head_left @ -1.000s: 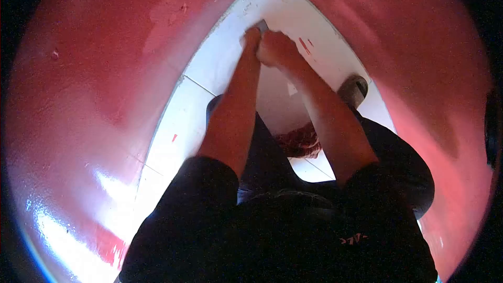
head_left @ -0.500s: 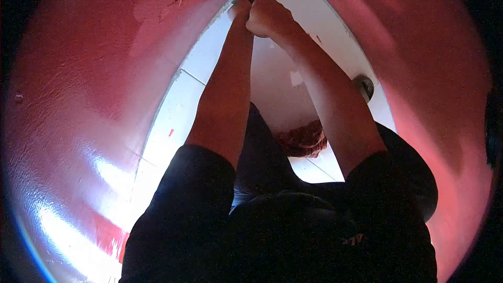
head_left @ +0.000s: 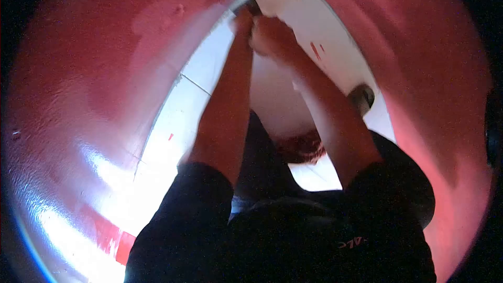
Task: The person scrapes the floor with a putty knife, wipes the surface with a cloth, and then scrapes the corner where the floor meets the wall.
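Both arms stretch forward to the base of the left red wall. My right hand (head_left: pixel 270 34) is closed in a fist; a dark flat object (head_left: pixel 252 6) sticks out just beyond it, its kind not clear. Close beside it, my left hand (head_left: pixel 242 24) is at the same dark object, its fingers blurred and mostly hidden. The object lies low, near the seam where the red wall (head_left: pixel 162 21) meets the white tiled floor (head_left: pixel 194 68).
A second red wall (head_left: pixel 429 94) rises on the right. A crumpled reddish cloth (head_left: pixel 303 149) lies on the floor between my legs. By my right forearm is a dark rounded thing (head_left: pixel 362 95). Red marks (head_left: pixel 316 51) spot the floor.
Both hands and the dark object appear slightly lower in view, and the camera has shifted a little. More red floor marks show beside my right forearm.
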